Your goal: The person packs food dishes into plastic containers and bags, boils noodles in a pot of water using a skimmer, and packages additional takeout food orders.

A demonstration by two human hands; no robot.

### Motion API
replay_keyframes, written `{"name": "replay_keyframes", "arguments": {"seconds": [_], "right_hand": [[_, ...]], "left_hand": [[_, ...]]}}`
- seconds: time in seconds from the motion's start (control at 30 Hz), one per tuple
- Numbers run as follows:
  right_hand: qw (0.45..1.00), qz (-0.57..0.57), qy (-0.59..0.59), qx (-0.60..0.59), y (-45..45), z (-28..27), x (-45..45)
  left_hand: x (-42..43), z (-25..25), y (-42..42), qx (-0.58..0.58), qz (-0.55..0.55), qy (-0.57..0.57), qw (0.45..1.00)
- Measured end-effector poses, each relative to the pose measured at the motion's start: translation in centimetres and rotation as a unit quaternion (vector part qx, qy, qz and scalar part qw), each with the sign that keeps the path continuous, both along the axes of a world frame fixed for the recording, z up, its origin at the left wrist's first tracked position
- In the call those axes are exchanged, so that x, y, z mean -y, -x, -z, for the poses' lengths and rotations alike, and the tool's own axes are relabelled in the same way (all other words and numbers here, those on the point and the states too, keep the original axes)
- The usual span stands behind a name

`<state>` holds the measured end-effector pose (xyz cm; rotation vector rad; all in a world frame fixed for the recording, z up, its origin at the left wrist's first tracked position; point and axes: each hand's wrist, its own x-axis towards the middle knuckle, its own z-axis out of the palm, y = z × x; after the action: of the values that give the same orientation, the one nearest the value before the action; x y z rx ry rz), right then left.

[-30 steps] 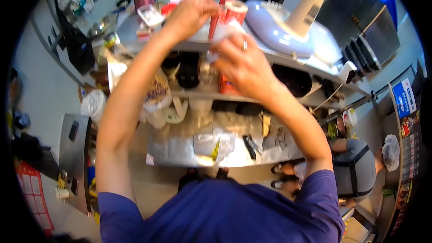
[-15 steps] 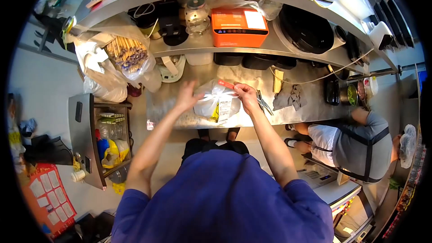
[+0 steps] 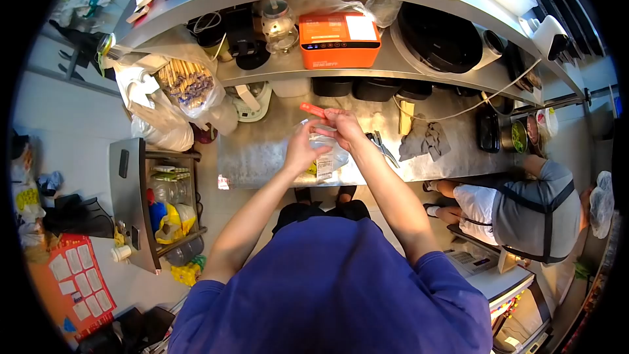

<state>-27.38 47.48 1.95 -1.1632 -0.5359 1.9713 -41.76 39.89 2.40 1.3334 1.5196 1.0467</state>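
Note:
A tied white plastic bag sits on the metal counter, with a printed receipt on its front and something yellow showing at its lower left. My right hand pinches a small red strip above the bag. Close against it, my left hand has its fingers bent at the bag's top, seemingly gripping the plastic; its fingertips are partly hidden. Just right of my right hand lie dark-handled scissors or pliers, whose exact kind is unclear.
Behind the counter, a shelf carries an orange box, a glass jar and a black appliance. Wooden sticks fill a bag at left. A grey cloth lies at right. Another person sits at the right.
My left hand has come in from the left to the bag's top, beside my right hand. The red strip and my right hand have shifted slightly left and up.

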Motion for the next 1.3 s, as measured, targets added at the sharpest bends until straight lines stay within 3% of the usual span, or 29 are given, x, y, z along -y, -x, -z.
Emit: {"name": "replay_keyframes", "arguments": {"seconds": [0.07,0.23,0.3,0.37,0.43,0.47,0.53,0.57,0.63,0.67,0.73,0.83,0.9,0.97,1.0,1.03,1.1,1.17,1.2,1.23,1.27,1.3], "right_hand": [[0.996,0.079,0.032,0.023,-0.1,-0.1,0.2],[0.976,0.214,-0.038,0.029,-4.6,-0.7,2.1],[0.976,0.212,-0.035,0.029,-6.3,0.0,2.9],[0.976,0.211,-0.038,0.033,-7.4,0.9,3.9],[0.976,0.212,-0.036,0.035,-8.2,1.0,4.9],[0.979,0.194,-0.053,0.038,-8.6,0.6,5.4],[0.983,0.163,-0.077,0.027,-9.2,0.6,6.2],[0.983,0.168,-0.070,0.025,-9.0,0.9,6.8],[0.984,0.157,-0.082,-0.008,-8.8,1.6,6.6],[0.985,0.146,-0.089,-0.025,-8.6,2.3,6.3],[0.985,0.126,-0.108,-0.045,-7.8,2.2,6.0],[0.984,0.096,-0.140,-0.057,-6.1,2.9,5.2],[0.972,0.190,-0.065,-0.120,-5.0,2.9,4.7],[0.976,0.175,-0.045,-0.124,-4.4,2.5,4.1],[0.979,0.160,-0.024,-0.128,-4.1,2.3,3.7],[0.981,0.144,0.000,-0.132,-3.8,2.1,3.5],[0.977,0.156,0.000,-0.144,-3.1,0.1,3.3],[0.978,0.145,-0.019,-0.151,-2.9,-1.5,3.0],[0.978,0.146,-0.016,-0.150,-3.0,-1.2,3.0],[0.984,0.125,-0.087,-0.089,-3.0,-0.7,2.9],[0.982,0.102,-0.158,-0.028,-2.7,0.0,2.7],[0.983,0.098,-0.154,-0.032,-2.1,1.4,2.7]], "left_hand": [[0.3,-0.3,-1.0,-0.202,0.064,-0.032,0.977],[-2.6,0.4,-2.2,-0.254,0.112,-0.115,0.954],[-4.0,0.4,-3.2,-0.398,0.284,-0.096,0.867],[-5.2,0.5,-4.7,-0.428,0.315,-0.110,0.840],[-6.3,2.4,-5.6,-0.565,0.393,-0.056,0.724],[-6.9,2.3,-5.0,-0.565,0.396,-0.054,0.722],[-8.4,1.7,-2.0,-0.340,0.307,0.020,0.889],[-8.7,2.0,-0.9,-0.342,0.314,0.025,0.885],[-9.8,2.4,0.8,-0.058,0.214,0.127,0.967],[-10.2,2.0,1.8,-0.060,0.216,0.124,0.967],[-10.2,1.2,4.1,0.114,0.203,0.192,0.953],[-9.5,-0.5,6.5,0.047,0.292,0.121,0.948],[-8.3,-1.4,5.6,-0.002,0.312,0.084,0.946],[-7.0,-2.2,3.4,-0.160,0.330,-0.002,0.930],[-5.8,-2.6,1.8,-0.235,0.280,-0.070,0.928],[-5.2,-2.4,0.7,-0.235,0.280,-0.071,0.928],[-4.1,-0.9,-0.6,-0.365,0.208,-0.059,0.905],[-4.1,-0.8,0.4,-0.344,0.175,-0.081,0.919],[-4.6,-2.1,1.6,-0.335,0.143,-0.048,0.930],[-5.4,-2.9,3.1,-0.328,0.110,-0.016,0.938],[-6.7,-1.8,5.1,-0.274,0.108,0.032,0.955],[-7.7,0.3,7.1,-0.220,0.103,0.083,0.967]]}}
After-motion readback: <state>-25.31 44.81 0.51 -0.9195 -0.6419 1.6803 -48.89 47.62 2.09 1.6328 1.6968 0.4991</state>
